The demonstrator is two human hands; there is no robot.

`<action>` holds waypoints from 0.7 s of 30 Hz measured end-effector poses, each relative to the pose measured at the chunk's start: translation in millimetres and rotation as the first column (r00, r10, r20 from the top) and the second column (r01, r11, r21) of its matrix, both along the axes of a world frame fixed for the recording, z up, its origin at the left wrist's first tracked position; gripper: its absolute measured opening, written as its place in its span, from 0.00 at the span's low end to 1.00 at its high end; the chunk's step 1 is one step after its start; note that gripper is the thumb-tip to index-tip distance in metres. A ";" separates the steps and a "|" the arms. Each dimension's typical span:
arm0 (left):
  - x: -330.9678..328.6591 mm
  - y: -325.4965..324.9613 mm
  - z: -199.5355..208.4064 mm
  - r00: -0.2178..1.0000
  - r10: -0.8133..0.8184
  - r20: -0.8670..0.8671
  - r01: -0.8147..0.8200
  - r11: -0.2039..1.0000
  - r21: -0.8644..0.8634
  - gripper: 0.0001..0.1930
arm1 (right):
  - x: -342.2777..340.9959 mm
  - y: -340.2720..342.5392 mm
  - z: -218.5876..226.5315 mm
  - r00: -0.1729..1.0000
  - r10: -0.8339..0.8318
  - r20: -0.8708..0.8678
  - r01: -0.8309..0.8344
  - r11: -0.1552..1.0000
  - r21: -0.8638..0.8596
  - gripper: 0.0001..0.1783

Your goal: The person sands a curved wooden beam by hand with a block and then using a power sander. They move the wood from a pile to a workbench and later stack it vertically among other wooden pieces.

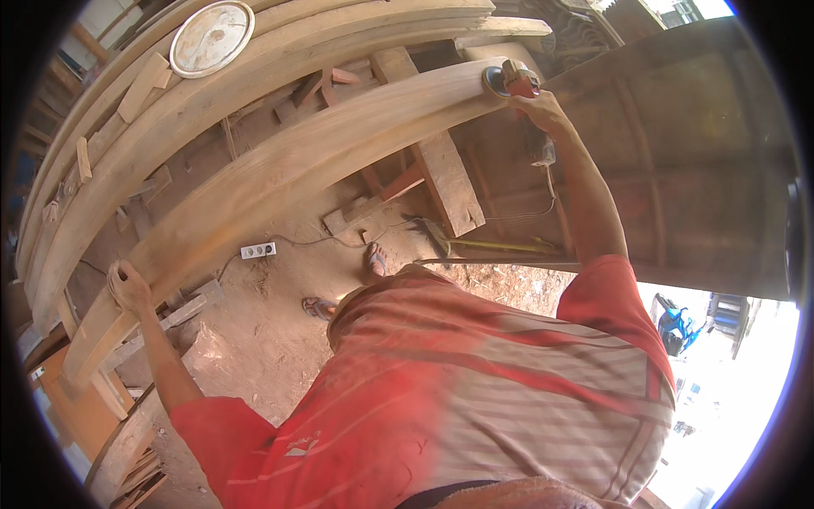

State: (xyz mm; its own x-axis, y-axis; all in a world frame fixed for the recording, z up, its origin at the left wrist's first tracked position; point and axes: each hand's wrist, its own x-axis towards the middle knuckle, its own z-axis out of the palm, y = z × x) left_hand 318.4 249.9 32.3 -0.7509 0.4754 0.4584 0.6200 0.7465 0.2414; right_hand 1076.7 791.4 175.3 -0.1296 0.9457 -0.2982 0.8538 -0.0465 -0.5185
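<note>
A long, pale wooden plank [314, 140] runs diagonally from the upper right down to the lower left. At its far right end my right hand [543, 110] is closed round a red angle grinder [520, 82]. The grinder's round disc [494, 82] is against the plank's end, and a cord hangs from its body. My left hand [129, 290] rests on the plank's lower left part, fingers curled. What those fingers hold, if anything, is hidden.
Other long boards [339, 51] lie stacked beyond, with a round whitish lid [212, 39] on top. A thick timber block [449, 182] crosses under the plank. A white power strip [258, 250] and cords lie on the dusty floor. A large brown panel [678, 144] stands at right.
</note>
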 end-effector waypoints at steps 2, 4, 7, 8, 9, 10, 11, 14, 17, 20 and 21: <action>-8.3 -8.0 -2.7 0.999 -0.036 -0.034 0.035 0.999 -0.016 0.23 | -3.8 -2.5 -2.1 0.999 0.028 -0.038 -0.027 0.999 0.027 0.24; -5.4 0.6 -4.0 0.999 -0.028 -0.037 0.028 1.000 -0.003 0.22 | -33.9 -33.8 -6.4 0.989 0.146 -0.008 -0.145 0.985 0.092 0.25; -5.3 4.1 -6.2 0.998 -0.043 -0.055 0.044 0.999 0.013 0.22 | -108.5 -110.4 15.6 0.972 0.230 0.044 -0.231 0.973 0.026 0.29; -4.7 6.8 -9.1 0.997 -0.049 -0.060 0.050 0.998 0.026 0.22 | -120.4 -125.0 20.5 0.969 0.241 0.058 -0.243 0.969 0.038 0.30; -12.7 -8.3 -13.2 0.996 -0.054 -0.071 0.056 0.998 0.023 0.22 | -136.2 -134.4 24.2 0.960 0.275 0.061 -0.278 0.959 0.051 0.31; -21.0 -24.1 -16.1 0.995 -0.058 -0.082 0.059 0.998 0.018 0.21 | -145.3 -138.4 26.4 0.948 0.311 0.063 -0.315 0.947 0.064 0.32; -29.6 -33.9 -15.0 0.993 -0.065 -0.095 0.067 0.997 0.023 0.21 | -129.2 -114.5 -8.3 0.939 0.334 0.081 -0.343 0.926 0.159 0.32; -7.8 4.2 -12.9 0.998 0.009 -0.064 -0.008 1.000 0.023 0.22 | -65.0 -65.5 -7.0 0.981 0.193 0.018 -0.194 0.980 0.042 0.29; -0.8 13.1 -4.4 0.999 0.034 -0.027 -0.033 0.999 0.016 0.22 | -25.6 -33.1 3.6 0.993 0.048 -0.110 -0.038 0.995 0.094 0.23; -9.0 -13.1 -9.2 0.995 0.073 -0.075 -0.071 0.997 0.029 0.23 | -44.3 -10.7 11.0 0.999 0.042 -0.028 -0.041 0.998 0.046 0.22; -2.3 -0.5 -6.1 0.996 0.072 -0.046 -0.070 0.997 0.039 0.23 | -49.3 -19.8 8.7 0.996 0.077 -0.041 -0.075 0.995 0.059 0.22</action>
State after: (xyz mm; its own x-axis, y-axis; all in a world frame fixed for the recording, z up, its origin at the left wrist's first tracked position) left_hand 316.1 249.3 26.2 -0.7593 0.4037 0.5104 0.5772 0.7800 0.2418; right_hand 1027.4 771.5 184.0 -0.2134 0.9480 -0.2363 0.8307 0.0487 -0.5546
